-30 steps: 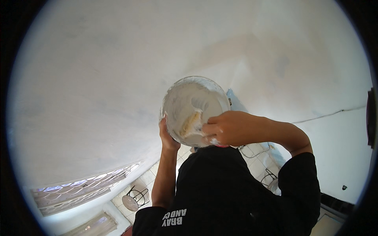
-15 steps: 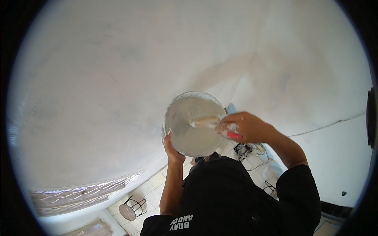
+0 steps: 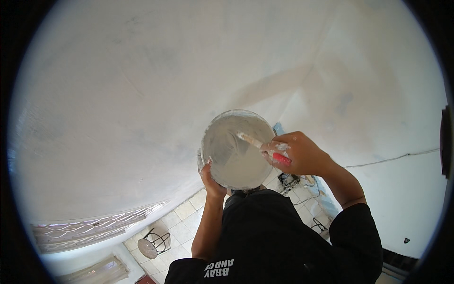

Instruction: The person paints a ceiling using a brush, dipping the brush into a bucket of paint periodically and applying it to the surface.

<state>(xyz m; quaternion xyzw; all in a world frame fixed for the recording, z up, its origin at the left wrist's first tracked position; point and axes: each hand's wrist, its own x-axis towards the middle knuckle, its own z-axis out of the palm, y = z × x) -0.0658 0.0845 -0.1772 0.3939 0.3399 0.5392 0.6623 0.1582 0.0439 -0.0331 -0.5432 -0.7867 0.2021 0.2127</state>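
Observation:
A round bucket [image 3: 222, 177] with a whitish, smeared rim is tilted in front of me. Inside is a smooth off-white paste [image 3: 241, 165], with streaks up its far wall. The fingers of my left hand [image 3: 213, 182] are closed on the bucket's lower left side, thumb at the rim. Over the right rim, my right hand [image 3: 295, 154] grips a red-handled tool [image 3: 282, 158]. Its narrow, paste-coated head points into the bucket; I cannot tell whether it is a brush or a putty knife. White smears mark the right-hand fingers.
Patchy whitish walls [image 3: 118, 94] meet in a corner ahead. A cable [image 3: 392, 159] runs along the right wall. On the tiled floor [image 3: 182, 229] stand a round-seated stool [image 3: 148, 248] and, below the right hand, a dark object [image 3: 288, 181]. A grilled window [image 3: 94, 232] lies at lower left.
The tool has swung so its head points farther up and away in the bucket. The bucket has shifted slightly right in the picture. Both hands keep their grip.

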